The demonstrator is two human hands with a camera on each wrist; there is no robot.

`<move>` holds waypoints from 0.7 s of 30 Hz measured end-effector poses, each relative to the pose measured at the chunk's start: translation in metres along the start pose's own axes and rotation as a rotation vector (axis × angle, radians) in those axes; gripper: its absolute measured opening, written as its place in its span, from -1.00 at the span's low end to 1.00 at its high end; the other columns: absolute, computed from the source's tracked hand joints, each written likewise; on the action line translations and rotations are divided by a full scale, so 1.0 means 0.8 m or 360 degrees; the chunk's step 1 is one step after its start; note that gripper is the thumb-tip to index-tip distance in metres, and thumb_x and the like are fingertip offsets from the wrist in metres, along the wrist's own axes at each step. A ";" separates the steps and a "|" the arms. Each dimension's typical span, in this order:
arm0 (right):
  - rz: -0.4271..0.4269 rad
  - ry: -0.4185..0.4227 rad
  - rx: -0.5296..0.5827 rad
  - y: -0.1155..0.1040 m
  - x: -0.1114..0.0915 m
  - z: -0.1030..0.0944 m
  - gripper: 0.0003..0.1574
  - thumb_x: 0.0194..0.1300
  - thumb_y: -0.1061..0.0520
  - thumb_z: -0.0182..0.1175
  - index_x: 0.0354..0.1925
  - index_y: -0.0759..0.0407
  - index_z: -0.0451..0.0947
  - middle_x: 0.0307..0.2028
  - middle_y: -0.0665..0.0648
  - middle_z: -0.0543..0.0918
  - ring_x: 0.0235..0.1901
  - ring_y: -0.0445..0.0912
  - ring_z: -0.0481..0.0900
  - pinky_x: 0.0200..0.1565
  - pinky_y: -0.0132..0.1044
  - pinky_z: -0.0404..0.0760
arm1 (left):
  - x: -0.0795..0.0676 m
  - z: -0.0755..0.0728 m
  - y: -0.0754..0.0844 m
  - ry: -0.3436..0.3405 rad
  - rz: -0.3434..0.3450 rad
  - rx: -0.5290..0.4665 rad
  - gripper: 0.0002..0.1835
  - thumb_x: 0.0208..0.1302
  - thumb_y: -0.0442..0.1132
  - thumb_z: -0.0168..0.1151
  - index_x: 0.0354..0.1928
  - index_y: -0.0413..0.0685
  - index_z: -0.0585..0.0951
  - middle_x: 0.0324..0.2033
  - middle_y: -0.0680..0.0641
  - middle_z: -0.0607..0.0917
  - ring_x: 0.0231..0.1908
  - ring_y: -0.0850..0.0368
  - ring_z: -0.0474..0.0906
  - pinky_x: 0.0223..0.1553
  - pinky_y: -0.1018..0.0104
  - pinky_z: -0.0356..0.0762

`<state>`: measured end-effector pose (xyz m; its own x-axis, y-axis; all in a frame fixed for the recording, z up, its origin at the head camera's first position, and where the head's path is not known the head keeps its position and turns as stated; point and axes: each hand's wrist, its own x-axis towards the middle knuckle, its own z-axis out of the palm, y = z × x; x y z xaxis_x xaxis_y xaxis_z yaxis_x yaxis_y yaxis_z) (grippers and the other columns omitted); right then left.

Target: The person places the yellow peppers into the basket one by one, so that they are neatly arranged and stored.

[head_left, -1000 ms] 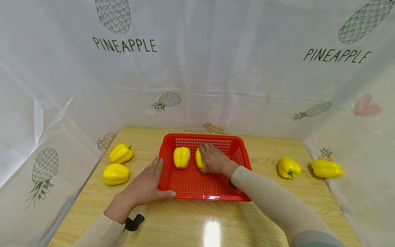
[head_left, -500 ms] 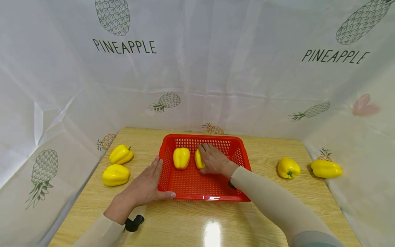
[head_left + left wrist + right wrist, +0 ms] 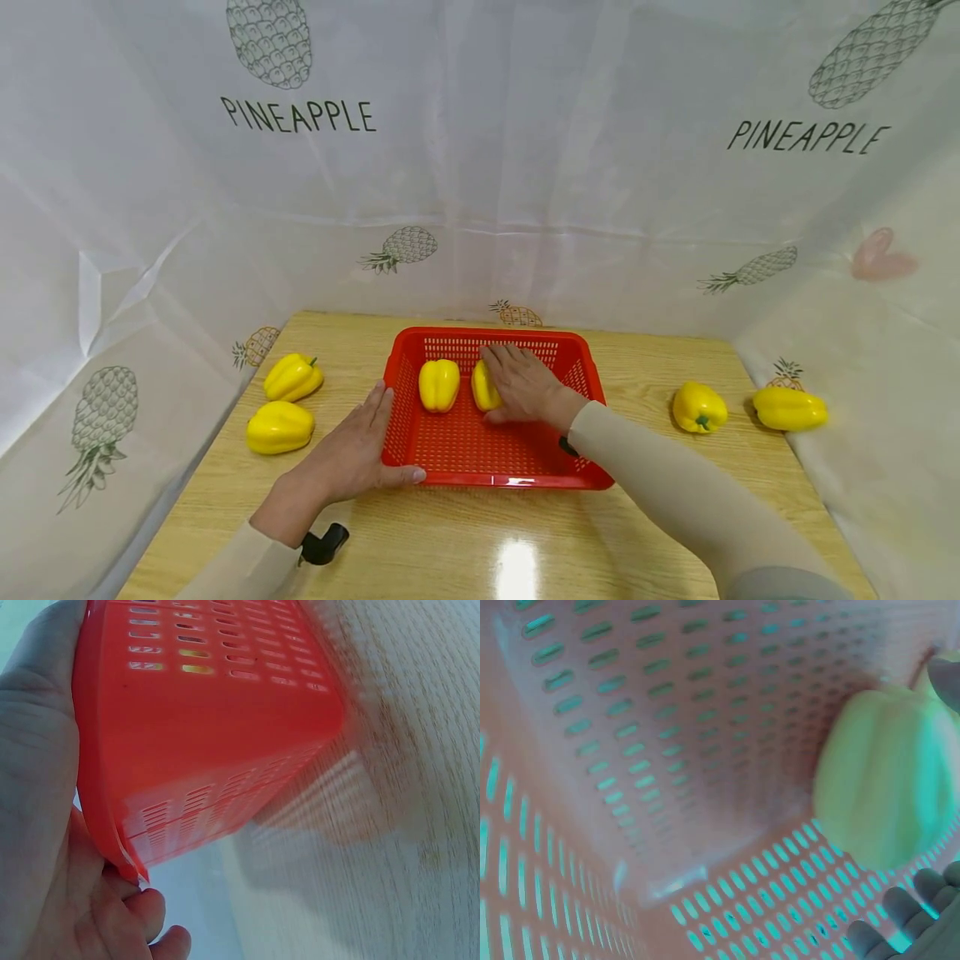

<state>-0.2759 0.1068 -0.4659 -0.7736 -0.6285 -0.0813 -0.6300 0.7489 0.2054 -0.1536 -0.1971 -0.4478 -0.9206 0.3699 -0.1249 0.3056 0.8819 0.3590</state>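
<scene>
A red perforated basket [image 3: 495,479] stands on the wooden table. Inside it, a yellow bell pepper [image 3: 438,386] lies at the left, with a second yellow bell pepper [image 3: 483,387] beside it, partly hidden by my right hand [image 3: 522,386]. In the right wrist view, the fingers [image 3: 907,911] and thumb lie around a yellow bell pepper [image 3: 885,780], with a visible gap below it. My left hand [image 3: 348,450] rests against the basket's front left corner, fingers straight along the left rim and thumb on the front rim. The left wrist view shows the basket's outer wall [image 3: 202,712] close by.
Two yellow bell peppers [image 3: 292,377] [image 3: 280,427] lie left of the basket. Two more, one stem forward [image 3: 699,407] and one sideways [image 3: 789,408], lie to the right. A white pineapple-printed sheet [image 3: 480,183] encloses the table [image 3: 442,542] at the back and sides.
The head view has shifted slightly. My right forearm has moved a little to the right, while that hand stays over the pepper. The left hand, basket and peppers keep their places.
</scene>
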 end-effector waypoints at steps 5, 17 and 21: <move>0.0019 -0.0006 0.0044 0.006 -0.013 -0.024 0.48 0.25 -0.57 0.29 0.68 0.26 -0.09 0.61 0.30 0.19 0.55 0.24 0.24 0.54 0.16 0.31 | -0.001 0.001 0.000 -0.0012 -0.0009 -0.0008 0.52 0.06 0.74 0.14 0.67 -0.34 -0.10 0.68 -0.36 -0.15 0.60 -0.44 0.04 0.54 -0.31 0.18; 0.0153 0.0347 0.0142 0.055 -0.076 -0.073 0.30 0.30 -0.35 0.43 0.58 0.39 0.11 0.46 0.40 0.37 0.40 0.30 0.40 0.39 0.20 0.50 | -0.003 -0.002 0.005 -0.0029 -0.0020 -0.0002 0.51 0.08 0.71 0.17 0.67 -0.32 -0.11 0.67 -0.37 -0.13 0.59 -0.47 0.06 0.52 -0.33 0.22; 0.0274 0.0482 0.0193 0.086 -0.107 -0.075 0.24 0.33 -0.28 0.43 0.55 0.44 0.12 0.39 0.45 0.41 0.35 0.34 0.43 0.34 0.25 0.52 | -0.003 -0.002 0.006 -0.0029 -0.0022 -0.0014 0.48 0.11 0.65 0.24 0.67 -0.33 -0.10 0.67 -0.37 -0.13 0.58 -0.48 0.06 0.51 -0.34 0.22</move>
<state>-0.2489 0.2001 -0.3865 -0.8251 -0.5112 0.2404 -0.5100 0.8572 0.0723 -0.1504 -0.1940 -0.4440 -0.9202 0.3628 -0.1467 0.2905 0.8845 0.3651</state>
